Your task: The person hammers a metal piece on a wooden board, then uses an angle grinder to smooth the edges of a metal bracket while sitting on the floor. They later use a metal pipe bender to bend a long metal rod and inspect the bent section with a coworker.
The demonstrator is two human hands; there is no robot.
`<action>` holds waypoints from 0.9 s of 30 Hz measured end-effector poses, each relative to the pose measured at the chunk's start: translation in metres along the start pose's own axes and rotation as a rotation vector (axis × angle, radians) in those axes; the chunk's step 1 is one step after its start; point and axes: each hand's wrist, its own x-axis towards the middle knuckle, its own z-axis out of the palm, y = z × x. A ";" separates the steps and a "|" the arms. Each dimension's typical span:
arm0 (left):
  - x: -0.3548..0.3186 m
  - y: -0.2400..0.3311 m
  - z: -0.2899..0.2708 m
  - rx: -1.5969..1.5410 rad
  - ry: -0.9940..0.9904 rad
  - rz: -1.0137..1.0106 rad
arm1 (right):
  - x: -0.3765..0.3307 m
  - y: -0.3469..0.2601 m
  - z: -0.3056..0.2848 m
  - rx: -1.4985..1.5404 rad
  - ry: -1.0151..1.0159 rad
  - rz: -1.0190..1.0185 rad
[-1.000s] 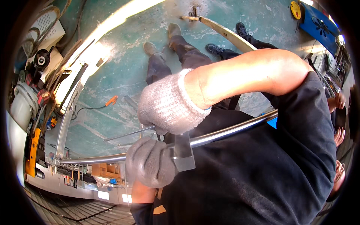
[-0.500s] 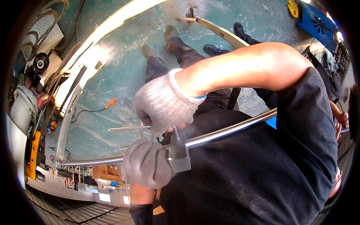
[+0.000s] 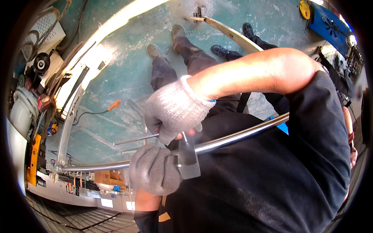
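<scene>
My left hand (image 3: 155,170), in a grey knitted glove, is closed round a long shiny metal tube (image 3: 229,140) that crosses in front of my dark clothes. Just right of that fist, a flat grey metal piece (image 3: 189,160) with a bent lower edge sits against the tube. Above it, my gloved right hand (image 3: 176,108) is curled closed, bare fingertips showing near the piece's upper end. A thin metal rod (image 3: 134,140) sticks out leftward from under the right hand. The palm side of both gloves is hidden.
Below my hands lies a worn green floor with an orange-handled cable (image 3: 114,105). Cluttered equipment, including a yellow level-like tool (image 3: 35,159), lines the left side. A co-worker's black shoes (image 3: 248,30) stand near a long pale bar (image 3: 233,34); a blue machine (image 3: 330,27) is at upper right.
My right hand has shifted slightly right, and the thin rod's left end has tipped down. The flat metal piece has moved a little right. My left hand stays closed on the tube.
</scene>
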 end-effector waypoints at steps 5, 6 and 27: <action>0.003 0.002 -0.002 -0.013 -0.022 -0.023 | 0.021 -0.001 -0.005 -0.348 -0.088 -0.074; 0.004 0.003 -0.003 -0.002 -0.015 -0.034 | 0.032 -0.001 -0.009 -0.516 -0.112 -0.125; -0.019 0.018 0.038 -0.162 0.336 -0.380 | 0.054 -0.050 0.063 -0.211 0.600 -0.006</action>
